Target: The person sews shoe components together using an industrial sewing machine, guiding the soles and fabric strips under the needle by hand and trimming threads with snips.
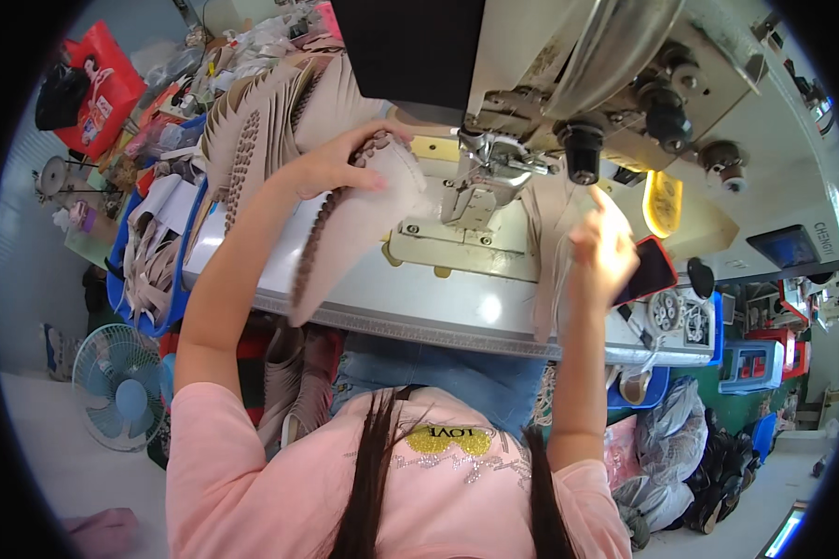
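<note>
From where I stand, the person's left hand (pixel 340 166) has its grip closed on a pale piece (pixel 373 224) with brown bumps down its left edge. The thumb lies on top and the fingers are at the far end, maybe so it doesn't slip. The piece is left of the sewing machine (pixel 483 177), and its near end points toward the person.

The right hand (pixel 604 247) is on the right, close to a black knob (pixel 583 154). It is blurry, so I can't tell if its grip holds anything. Thin pale strips (pixel 545 270) hang just left of it, over the near edge of the worktop (pixel 438 303). A stack of bumpy pieces (pixel 256 126) sits at the far left, perhaps to be easy for the left hand to reach.
</note>
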Demonstrator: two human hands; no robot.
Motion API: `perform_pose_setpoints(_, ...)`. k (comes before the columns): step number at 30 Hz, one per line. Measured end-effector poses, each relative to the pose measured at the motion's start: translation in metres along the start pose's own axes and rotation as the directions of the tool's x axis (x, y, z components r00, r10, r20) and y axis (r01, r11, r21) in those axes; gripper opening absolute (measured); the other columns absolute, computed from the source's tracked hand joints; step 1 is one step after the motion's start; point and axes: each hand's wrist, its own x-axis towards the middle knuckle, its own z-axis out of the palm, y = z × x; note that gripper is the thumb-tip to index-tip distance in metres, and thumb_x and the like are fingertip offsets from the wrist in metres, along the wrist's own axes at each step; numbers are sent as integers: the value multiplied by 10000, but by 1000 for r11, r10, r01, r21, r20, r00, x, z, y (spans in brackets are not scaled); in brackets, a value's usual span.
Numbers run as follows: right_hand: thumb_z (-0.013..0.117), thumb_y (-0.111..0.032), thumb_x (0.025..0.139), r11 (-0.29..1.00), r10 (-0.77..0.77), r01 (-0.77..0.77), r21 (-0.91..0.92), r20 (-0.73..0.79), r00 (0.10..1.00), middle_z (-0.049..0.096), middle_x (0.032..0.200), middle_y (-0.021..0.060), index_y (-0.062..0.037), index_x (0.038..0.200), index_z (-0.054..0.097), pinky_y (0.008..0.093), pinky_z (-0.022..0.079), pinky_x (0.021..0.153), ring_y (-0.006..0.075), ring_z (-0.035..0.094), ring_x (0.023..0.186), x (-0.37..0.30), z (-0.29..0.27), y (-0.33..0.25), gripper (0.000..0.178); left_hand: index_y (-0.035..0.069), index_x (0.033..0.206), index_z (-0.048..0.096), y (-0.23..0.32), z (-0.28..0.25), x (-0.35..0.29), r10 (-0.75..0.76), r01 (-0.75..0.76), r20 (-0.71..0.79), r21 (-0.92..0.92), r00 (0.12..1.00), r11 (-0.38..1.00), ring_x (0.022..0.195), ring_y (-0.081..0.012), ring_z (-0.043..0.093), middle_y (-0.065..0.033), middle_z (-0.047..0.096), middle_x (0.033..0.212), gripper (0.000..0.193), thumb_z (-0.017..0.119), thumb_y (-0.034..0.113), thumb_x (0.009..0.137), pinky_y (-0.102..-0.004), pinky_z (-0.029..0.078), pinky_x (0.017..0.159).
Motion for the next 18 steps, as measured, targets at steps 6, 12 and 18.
perform_pose_setpoints(6, 440, -299, 839, 642, 43, -479, 599, 595, 802, 516, 628, 59, -59, 768, 497, 193, 231, 392, 66, 297, 391, 32, 34, 4, 257, 108, 1128, 416, -3, 10, -6, -19, 14, -106, -49, 994, 999, 1024, -174, 405, -55, 423, 1088, 622, 663, 169, 561, -282, 304, 894)
perform_pose_setpoints(12, 772, -122, 527, 988, -24, 101, -119, 523, 852, 512, 806, -2, -11, 1004, 509, 189, 380, 632, 54, 437, 726, 32, 48, 30, 556, 99, 1119, 420, -13, 6, 7, -73, 74, -65, 20, 995, 997, 995, -174, 421, -63, 442, 1064, 600, 663, 200, 580, -281, 318, 880)
perform_pose_setpoints(18, 670, 7, 601, 976, 136, -182, 117, 324, 936, 548, 947, 77, 6, 1105, 423, 201, 424, 618, 86, 514, 736, 35, -11, 47, 561, 60, 1122, 407, 19, 2, 2, -154, 220, -208, 352, 966, 910, 947, -172, 451, -86, 465, 1034, 604, 670, 209, 599, -257, 340, 852)
